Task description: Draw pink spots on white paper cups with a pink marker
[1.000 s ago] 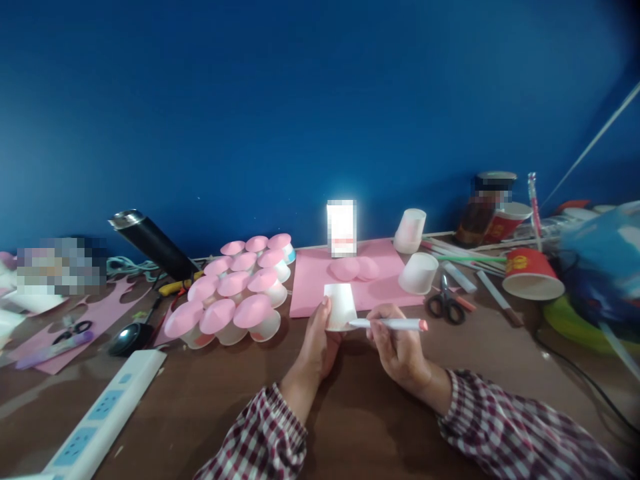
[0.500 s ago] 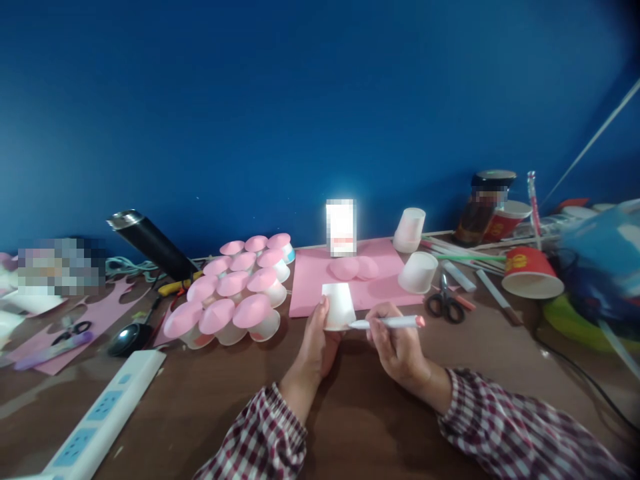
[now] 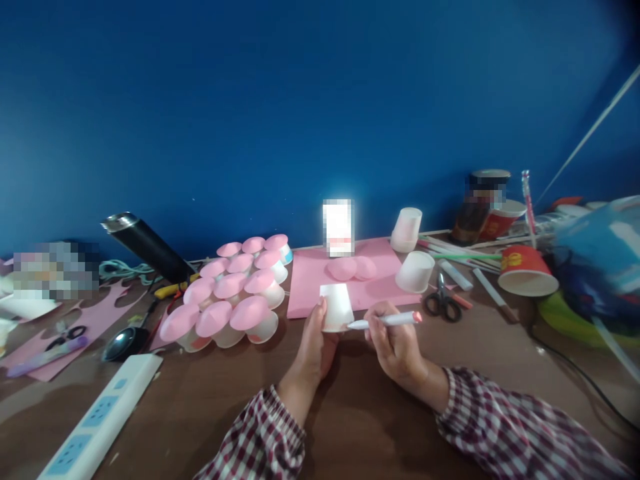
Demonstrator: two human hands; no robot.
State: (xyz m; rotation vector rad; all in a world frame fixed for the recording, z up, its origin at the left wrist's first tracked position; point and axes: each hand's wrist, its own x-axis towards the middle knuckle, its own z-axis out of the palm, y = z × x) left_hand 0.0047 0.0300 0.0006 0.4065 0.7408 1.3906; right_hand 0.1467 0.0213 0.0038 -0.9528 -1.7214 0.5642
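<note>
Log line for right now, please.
left hand: holds white paper cup inverted | right hand: holds marker, tip at cup | table

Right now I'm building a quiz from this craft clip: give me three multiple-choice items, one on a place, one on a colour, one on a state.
1. Where do the scissors nearest the hands lie? A on the pink sheet; B right of the pink sheet; C on the power strip.
2. The cap colour on the finished cups? A pink; B green; C black.
3. How is the held white cup turned? A mouth up; B on its side; C mouth down.

B: they lie on bare table.
A: every cap is pink.
C: narrow base on top in the left hand; right hand holds a marker.
</note>
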